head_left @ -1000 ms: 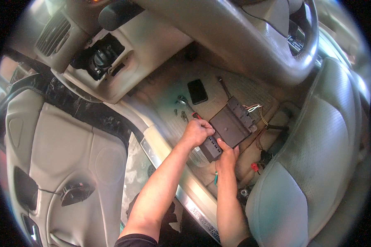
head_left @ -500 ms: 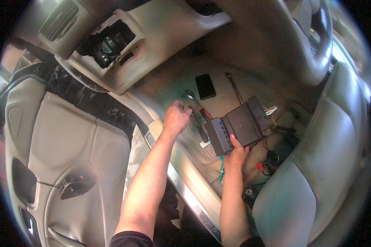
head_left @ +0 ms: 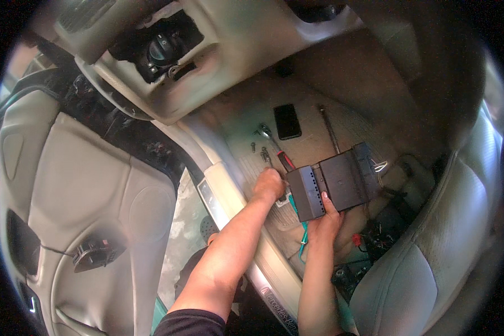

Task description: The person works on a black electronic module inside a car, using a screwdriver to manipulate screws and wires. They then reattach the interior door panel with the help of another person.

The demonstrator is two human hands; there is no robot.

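My right hand (head_left: 325, 221) grips a dark electronic module (head_left: 344, 179) with a ridged side piece (head_left: 304, 193), thumb on top. A white-ended wire bundle (head_left: 379, 167) leaves its right end. My left hand (head_left: 269, 182) is closed just left of the module, over the car's floor mat; what it holds is hidden. Just above that hand lie small fasteners (head_left: 253, 147) and small metal pieces (head_left: 266, 155). A ratchet with a red-and-black handle (head_left: 285, 159), a black phone (head_left: 287, 120) and a long metal bar (head_left: 329, 126) lie beyond. Teal-green strands (head_left: 304, 238) hang below the module.
An open door panel (head_left: 84, 179) with a loose switch unit (head_left: 95, 255) is at left, a leather seat (head_left: 431, 241) at right. The dashboard (head_left: 235, 33) with an open cavity (head_left: 145, 56) is above; the door sill (head_left: 229, 218) crosses below my left forearm.
My left hand left the module, reached up-left among the loose items, then came back down beside the module. My right hand and the module shifted slightly right as the view moved.
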